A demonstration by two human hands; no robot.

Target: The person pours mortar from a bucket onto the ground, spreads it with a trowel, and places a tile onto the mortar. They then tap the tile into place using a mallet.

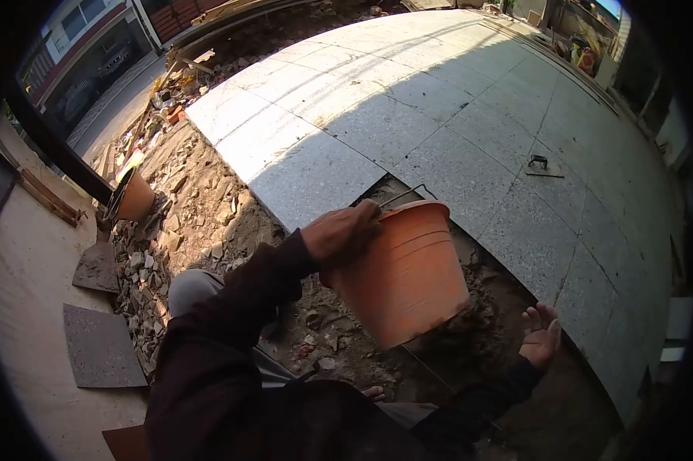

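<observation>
An orange plastic bucket [408,276] hangs tilted over the rubble in front of me, its bottom toward the lower right. My left hand [342,234] grips it at the rim, fingers curled over the edge. A thin wire handle [406,196] sticks up beyond the rim. What the bucket holds, if anything, is hidden from this side. To the right, my right hand [542,336] is held apart from the bucket, palm up with fingers spread and nothing in it. Dark loose soil [477,330] lies below the bucket, beside the edge of the laid tiles [484,184].
A trowel-like tool with a black handle [538,162] lies on the tiles. Another orange bucket [135,194] stands at the left by a dark post [58,146]. Broken rubble [200,192] covers the ground there. Cut tile pieces [100,346] lean near the left wall.
</observation>
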